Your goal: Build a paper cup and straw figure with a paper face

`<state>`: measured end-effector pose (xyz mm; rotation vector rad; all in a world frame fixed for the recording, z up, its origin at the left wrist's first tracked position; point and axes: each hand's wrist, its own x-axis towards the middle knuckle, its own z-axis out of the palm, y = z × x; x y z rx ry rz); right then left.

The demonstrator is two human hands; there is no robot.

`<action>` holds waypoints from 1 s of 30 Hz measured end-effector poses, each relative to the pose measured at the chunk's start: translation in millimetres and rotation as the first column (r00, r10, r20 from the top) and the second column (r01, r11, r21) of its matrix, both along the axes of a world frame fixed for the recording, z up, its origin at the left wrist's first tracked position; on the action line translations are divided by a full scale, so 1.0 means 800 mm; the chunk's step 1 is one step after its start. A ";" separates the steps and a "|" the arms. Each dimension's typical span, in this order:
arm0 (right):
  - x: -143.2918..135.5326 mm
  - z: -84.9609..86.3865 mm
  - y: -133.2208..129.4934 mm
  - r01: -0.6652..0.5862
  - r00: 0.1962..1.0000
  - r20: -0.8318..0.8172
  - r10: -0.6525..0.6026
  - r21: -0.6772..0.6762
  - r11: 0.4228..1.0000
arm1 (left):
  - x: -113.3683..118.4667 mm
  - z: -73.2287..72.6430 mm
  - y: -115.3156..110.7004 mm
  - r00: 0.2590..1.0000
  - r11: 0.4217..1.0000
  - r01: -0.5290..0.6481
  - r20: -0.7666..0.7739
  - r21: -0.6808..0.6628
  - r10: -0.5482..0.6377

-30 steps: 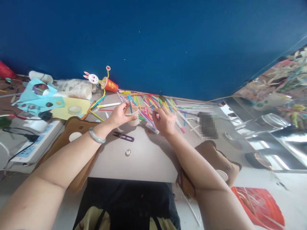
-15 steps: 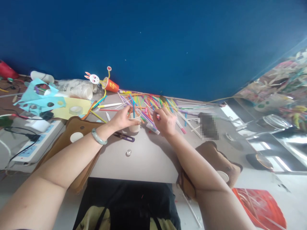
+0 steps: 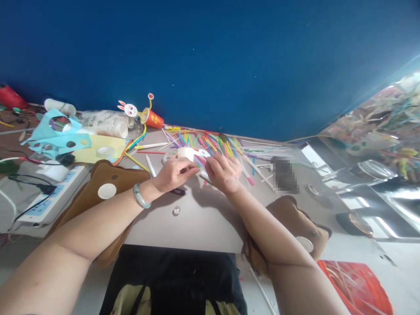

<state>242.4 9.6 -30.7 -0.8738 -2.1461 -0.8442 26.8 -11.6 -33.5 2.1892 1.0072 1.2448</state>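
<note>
My left hand (image 3: 175, 174), with a jade bangle at the wrist, is pinched closed in front of a white paper cup (image 3: 186, 153); whatever is between its fingertips is too small to name. My right hand (image 3: 225, 173) is closed just to the right, fingers curled, and its grip is hidden. A small white disc (image 3: 204, 153) shows just above the gap between the hands. Behind them spreads a heap of coloured sticks (image 3: 229, 146). A small clear round object (image 3: 176, 211) lies on the table nearer to me.
Brown cushions (image 3: 121, 177) lie under my forearms. A power strip (image 3: 54, 194), blue felt (image 3: 59, 135) and stacked cups (image 3: 113, 127) are at left. A red cup with a rabbit face (image 3: 153, 118) lies by the wall. An orange-red bag (image 3: 357, 284) is at lower right.
My left hand has let go of the paper cup and moved nearer to my right hand. The cup now stands further back. A white disc now shows by the hands.
</note>
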 end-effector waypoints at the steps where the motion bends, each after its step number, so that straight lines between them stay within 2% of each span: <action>1: -0.001 0.000 -0.003 -0.006 1.000 0.009 0.006 -0.010 1.000 | 0.004 -0.002 -0.003 0.999 0.998 0.033 0.040 -0.056 -0.031; 5: -0.007 0.002 -0.012 -0.050 0.998 0.035 0.050 0.011 0.999 | 0.014 -0.002 -0.009 0.984 0.950 0.111 0.163 -0.293 -0.064; 8: -0.012 0.003 -0.018 -0.079 0.996 0.055 0.075 0.058 0.995 | 0.014 0.001 -0.009 0.965 0.899 0.172 0.252 -0.403 -0.072; 12: -0.019 0.002 -0.022 -0.069 0.996 0.058 0.070 -0.014 0.998 | 0.012 0.002 -0.005 0.922 0.832 0.279 0.377 -0.480 -0.091; 17: -0.020 0.003 -0.018 -0.139 0.990 -0.039 0.135 -0.143 0.980 | 0.010 0.000 0.003 0.881 0.787 0.336 0.467 -0.518 -0.068; 19: -0.006 0.012 -0.009 -0.105 0.993 -0.069 0.096 -0.154 0.983 | 0.009 0.001 0.006 0.865 0.775 0.312 0.502 -0.549 0.008; 21: 0.018 0.024 0.006 0.013 0.992 -0.120 -0.034 -0.176 0.984 | 0.008 0.005 0.008 0.853 0.769 0.267 0.515 -0.581 0.092; 22: 0.033 0.031 0.015 0.125 0.976 -0.150 -0.160 -0.220 0.968 | 0.008 0.007 0.009 0.850 0.767 0.243 0.511 -0.594 0.126; 23: 0.049 0.036 0.025 0.336 0.907 -0.128 -0.402 -0.359 0.871 | 0.008 0.010 0.010 0.850 0.766 0.222 0.505 -0.604 0.152; 24: 0.065 0.040 0.034 0.490 0.818 -0.013 -0.575 -0.509 0.708 | 0.008 0.012 0.010 0.848 0.766 0.205 0.501 -0.609 0.171; 25: 0.080 0.042 0.043 0.595 0.729 0.139 -0.670 -0.613 0.520 | 0.008 0.014 0.011 0.847 0.769 0.192 0.499 -0.610 0.184; 26: 0.093 0.041 0.051 0.658 0.657 0.276 -0.702 -0.665 0.354 | 0.008 0.016 0.011 0.846 0.773 0.181 0.497 -0.608 0.193; 27: 0.103 0.038 0.058 0.684 0.620 0.373 -0.690 -0.688 0.243 | 0.008 0.017 0.011 0.846 0.778 0.168 0.494 -0.605 0.202; 28: 0.110 0.034 0.064 0.698 0.599 0.445 -0.666 -0.697 0.163 | 0.007 0.018 0.011 0.846 0.784 0.154 0.490 -0.601 0.209; 29: 0.114 0.029 0.068 0.704 0.586 0.491 -0.644 -0.703 0.105 | 0.007 0.018 0.011 0.849 0.787 0.143 0.484 -0.600 0.215; 30: 0.116 0.025 0.072 0.702 0.583 0.513 -0.630 -0.709 0.073 | 0.007 0.018 0.011 0.854 0.789 0.133 0.474 -0.600 0.217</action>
